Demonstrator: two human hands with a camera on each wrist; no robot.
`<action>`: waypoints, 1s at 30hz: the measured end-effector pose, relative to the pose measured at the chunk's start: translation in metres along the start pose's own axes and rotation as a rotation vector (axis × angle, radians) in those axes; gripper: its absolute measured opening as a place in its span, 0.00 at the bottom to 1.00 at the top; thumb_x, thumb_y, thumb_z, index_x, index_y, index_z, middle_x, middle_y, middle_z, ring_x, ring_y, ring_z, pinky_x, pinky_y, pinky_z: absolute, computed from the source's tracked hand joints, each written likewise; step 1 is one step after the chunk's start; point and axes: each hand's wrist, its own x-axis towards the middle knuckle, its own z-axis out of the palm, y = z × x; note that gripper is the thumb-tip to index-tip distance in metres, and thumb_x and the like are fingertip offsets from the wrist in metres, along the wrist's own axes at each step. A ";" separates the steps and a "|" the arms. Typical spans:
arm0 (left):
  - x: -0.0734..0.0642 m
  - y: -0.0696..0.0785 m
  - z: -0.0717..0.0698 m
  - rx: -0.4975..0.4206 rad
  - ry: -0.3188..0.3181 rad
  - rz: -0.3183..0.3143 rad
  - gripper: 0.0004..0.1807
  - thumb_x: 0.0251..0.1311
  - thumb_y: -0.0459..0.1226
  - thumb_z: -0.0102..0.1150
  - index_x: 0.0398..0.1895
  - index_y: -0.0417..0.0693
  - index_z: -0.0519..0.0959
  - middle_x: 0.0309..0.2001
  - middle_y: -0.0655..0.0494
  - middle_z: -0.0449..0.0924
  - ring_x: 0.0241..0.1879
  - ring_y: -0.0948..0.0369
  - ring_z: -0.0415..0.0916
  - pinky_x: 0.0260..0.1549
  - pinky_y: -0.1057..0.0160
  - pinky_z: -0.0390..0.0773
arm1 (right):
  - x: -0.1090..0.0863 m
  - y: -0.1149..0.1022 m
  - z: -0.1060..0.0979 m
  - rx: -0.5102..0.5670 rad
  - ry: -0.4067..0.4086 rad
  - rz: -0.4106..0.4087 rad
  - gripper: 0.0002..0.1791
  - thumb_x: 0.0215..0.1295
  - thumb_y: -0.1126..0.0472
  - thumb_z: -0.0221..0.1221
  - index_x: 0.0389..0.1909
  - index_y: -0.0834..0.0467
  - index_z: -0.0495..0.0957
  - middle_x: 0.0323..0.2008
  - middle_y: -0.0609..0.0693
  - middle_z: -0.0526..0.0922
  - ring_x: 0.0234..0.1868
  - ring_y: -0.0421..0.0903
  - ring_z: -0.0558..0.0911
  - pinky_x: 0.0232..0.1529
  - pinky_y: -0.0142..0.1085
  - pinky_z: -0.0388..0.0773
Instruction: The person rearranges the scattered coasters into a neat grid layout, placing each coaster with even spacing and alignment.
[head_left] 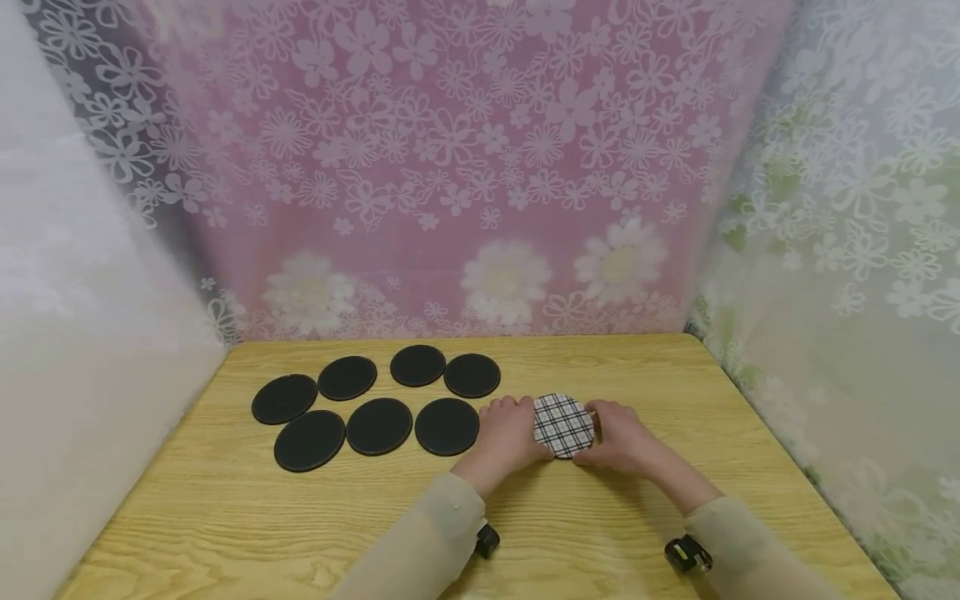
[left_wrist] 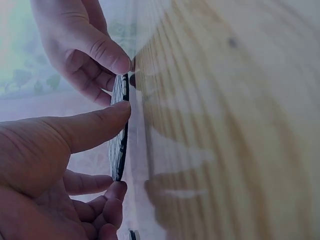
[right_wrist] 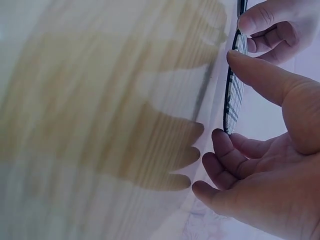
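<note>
A round coaster [head_left: 562, 426] with a black-and-white plaid face up and a dark edge is held between both hands, flat and close over the wooden table [head_left: 570, 533]. My left hand [head_left: 508, 435] grips its left side, with the thumb [left_wrist: 112, 117] on the near rim and fingertips at the far rim. On the opposite side my right hand [head_left: 621, 440] holds the rim between thumb [right_wrist: 250, 67] and fingers. Just left of my left hand lies a plain black disc [head_left: 447, 427], its size close to the coaster's.
Several more black discs [head_left: 379, 426] lie in two loose rows on the table's left half. A pink floral curtain [head_left: 465, 167] hangs behind the table, with pale curtains [head_left: 847, 250] along both sides. Small black devices [head_left: 686, 552] sit at both wrists.
</note>
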 end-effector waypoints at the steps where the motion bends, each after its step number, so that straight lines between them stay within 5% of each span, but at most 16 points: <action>1: -0.001 -0.001 0.000 0.000 0.001 0.002 0.40 0.55 0.57 0.86 0.62 0.43 0.82 0.50 0.47 0.82 0.52 0.49 0.76 0.55 0.47 0.74 | 0.001 0.000 0.001 -0.004 0.002 -0.010 0.49 0.53 0.53 0.86 0.67 0.77 0.73 0.55 0.66 0.84 0.59 0.68 0.79 0.65 0.65 0.71; 30: -0.003 -0.013 0.001 -0.021 -0.049 0.029 0.39 0.56 0.58 0.85 0.62 0.44 0.84 0.48 0.50 0.80 0.51 0.51 0.74 0.57 0.48 0.74 | 0.000 -0.004 0.001 -0.069 -0.058 -0.015 0.45 0.58 0.48 0.83 0.66 0.73 0.77 0.55 0.64 0.81 0.59 0.66 0.76 0.63 0.63 0.75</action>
